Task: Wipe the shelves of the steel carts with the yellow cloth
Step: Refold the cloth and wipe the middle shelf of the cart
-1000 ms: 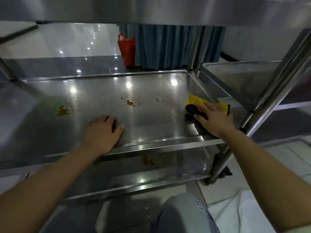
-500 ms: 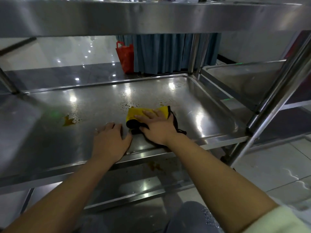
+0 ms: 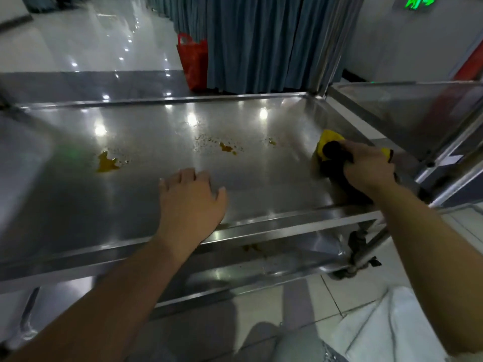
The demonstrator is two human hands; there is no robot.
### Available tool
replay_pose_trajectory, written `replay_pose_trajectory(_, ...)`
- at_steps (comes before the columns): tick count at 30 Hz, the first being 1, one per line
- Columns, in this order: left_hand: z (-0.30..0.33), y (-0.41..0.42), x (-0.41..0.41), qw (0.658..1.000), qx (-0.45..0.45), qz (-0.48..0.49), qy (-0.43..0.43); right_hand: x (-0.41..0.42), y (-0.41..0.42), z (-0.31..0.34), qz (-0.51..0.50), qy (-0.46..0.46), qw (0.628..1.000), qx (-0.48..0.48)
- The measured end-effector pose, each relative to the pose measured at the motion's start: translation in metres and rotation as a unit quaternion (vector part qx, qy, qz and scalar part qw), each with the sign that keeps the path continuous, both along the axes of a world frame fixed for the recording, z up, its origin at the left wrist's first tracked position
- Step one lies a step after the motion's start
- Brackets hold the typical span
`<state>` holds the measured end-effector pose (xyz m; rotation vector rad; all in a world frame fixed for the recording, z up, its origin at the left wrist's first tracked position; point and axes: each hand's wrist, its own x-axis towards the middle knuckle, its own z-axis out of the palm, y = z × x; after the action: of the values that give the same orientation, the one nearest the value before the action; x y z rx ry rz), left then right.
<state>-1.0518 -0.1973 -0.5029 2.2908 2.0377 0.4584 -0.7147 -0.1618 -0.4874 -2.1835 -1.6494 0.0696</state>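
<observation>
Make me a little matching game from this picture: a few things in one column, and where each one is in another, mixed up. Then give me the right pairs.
Things:
1. yellow cloth
2. red bag
3. biggest orange stain
4. left hand

Places:
A. on the floor beside the blue curtain
B. flat on the shelf near its front edge
C. on the left part of the shelf
D. under the right hand at the shelf's right side

Pairs: 1-D, 2-A, 3-C, 4-B
</observation>
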Motion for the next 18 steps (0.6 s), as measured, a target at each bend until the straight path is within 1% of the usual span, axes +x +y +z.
replay_pose_trajectory(3, -0.003, 0.003, 0.000, 1.000, 0.005, 0.000, 0.000, -0.022, -0.007, -0.002, 0.015, 0.006, 1.000, 0.016)
replay_pose_trajectory(7, -0.002, 0.004, 0.001, 1.000, -0.017, 0.001, -0.005, -0.076, -0.027, -0.003, 0.099, -0.040, 0.994, 0.010)
replay_pose_trajectory(8, 0.000, 0.004, 0.001, 1.000, -0.021, -0.002, -0.021, -0.093, -0.035, -0.003, 0.118, -0.040, 0.992, 0.005)
replay_pose_trajectory(10, 0.009, -0.001, 0.000, 0.992, -0.020, -0.030, -0.119, -0.126, -0.054, 0.003, 0.159, -0.032, 0.987, -0.007)
replay_pose_trajectory(11, 0.016, -0.005, -0.002, 0.983, -0.018, -0.057, -0.171, -0.139, -0.064, 0.008, 0.179, -0.031, 0.983, -0.021)
replay_pose_trajectory(12, 0.024, -0.011, -0.006, 0.975, -0.014, -0.083, -0.205, -0.148, -0.074, 0.015, 0.198, -0.031, 0.979, -0.042)
replay_pose_trajectory(14, 0.043, -0.027, -0.016, 0.964, -0.029, -0.102, -0.242, -0.157, -0.097, 0.034, 0.235, -0.015, 0.968, -0.090)
replay_pose_trajectory(15, 0.053, -0.037, -0.022, 0.960, -0.049, -0.102, -0.258, -0.159, -0.109, 0.047, 0.254, 0.013, 0.962, -0.099)
replay_pose_trajectory(18, 0.088, -0.072, -0.047, 0.945, -0.119, -0.094, -0.290, -0.175, -0.146, 0.096, 0.295, 0.107, 0.946, -0.078)
